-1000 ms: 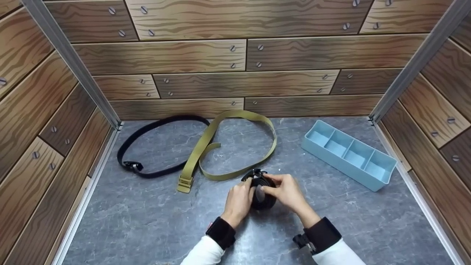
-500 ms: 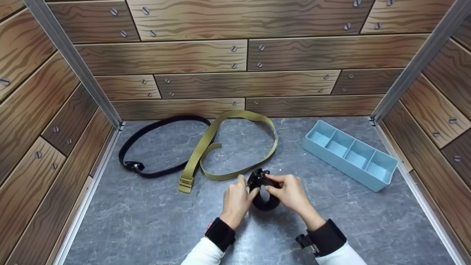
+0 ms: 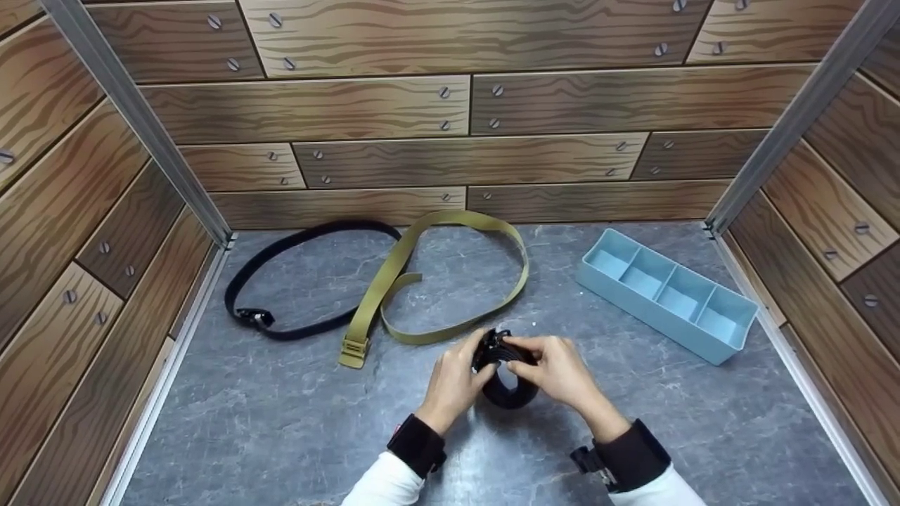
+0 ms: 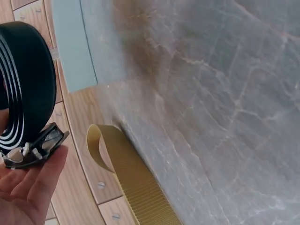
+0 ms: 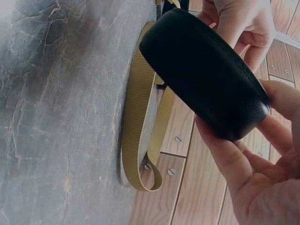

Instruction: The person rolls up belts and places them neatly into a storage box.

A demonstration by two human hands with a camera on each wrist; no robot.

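A black belt (image 3: 512,396) is wound into a tight roll with its metal buckle at the far side, and both hands hold it. My left hand (image 3: 453,379) grips its left side, and in the left wrist view the fingers lie under the buckle (image 4: 37,149). My right hand (image 3: 562,369) pinches the roll's right side between thumb and fingers. In the right wrist view, the smooth outer face of the belt (image 5: 206,75) fills the middle, and the left hand (image 5: 243,23) shows behind it.
An olive webbing belt (image 3: 380,281) lies looped beyond the hands, overlapping another black belt (image 3: 281,242) at left. A light-blue tray (image 3: 647,309) with several compartments stands at right. Wood-patterned walls (image 3: 380,161) border the grey marbled surface (image 3: 281,414).
The rolled belt has shifted slightly nearer and right, and its centre hole shows more openly. My left index finger lifted, then came back down along the buckle side. My right hand keeps its pinch.
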